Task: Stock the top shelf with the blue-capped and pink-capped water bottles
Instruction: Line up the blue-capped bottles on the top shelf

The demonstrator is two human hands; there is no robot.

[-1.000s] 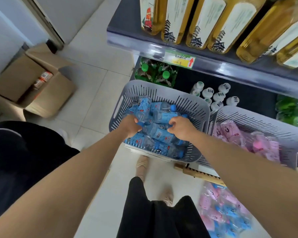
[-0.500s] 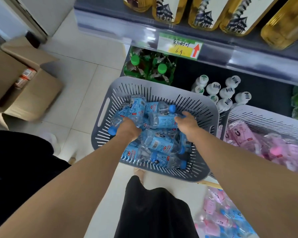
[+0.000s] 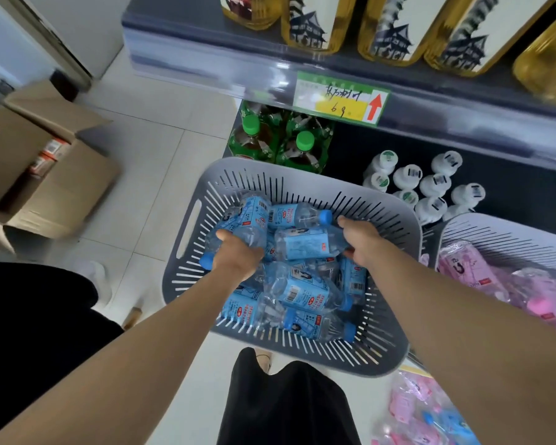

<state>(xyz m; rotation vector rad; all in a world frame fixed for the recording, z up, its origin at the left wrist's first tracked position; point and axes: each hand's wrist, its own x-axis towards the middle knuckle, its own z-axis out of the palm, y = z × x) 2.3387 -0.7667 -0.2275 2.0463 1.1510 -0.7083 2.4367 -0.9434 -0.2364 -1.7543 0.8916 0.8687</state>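
A grey slotted basket [image 3: 395, 239] holds several blue-capped water bottles [image 3: 302, 292] lying in a heap. My left hand [image 3: 238, 255] grips one blue-labelled bottle [image 3: 249, 220] at the basket's left side, its blue cap poking out below the hand. My right hand [image 3: 361, 239] grips another blue-labelled bottle [image 3: 305, 244] near the basket's far right. A second grey basket [image 3: 495, 232] to the right holds pink-capped bottles [image 3: 527, 293]. No top shelf shows in this view.
A shelf edge [image 3: 430, 101] with a price tag [image 3: 341, 99] carries yellow oil bottles [image 3: 392, 27] overhead. Below stand green-capped bottles [image 3: 273, 142] and white bottles [image 3: 430, 184]. An open cardboard box [image 3: 45, 175] lies left. Loose pink and blue bottles [image 3: 421, 415] lie on the floor.
Both hands have lifted slightly and spread apart inside the basket, each now holding a bottle. The view has tilted down and nearer to the basket.
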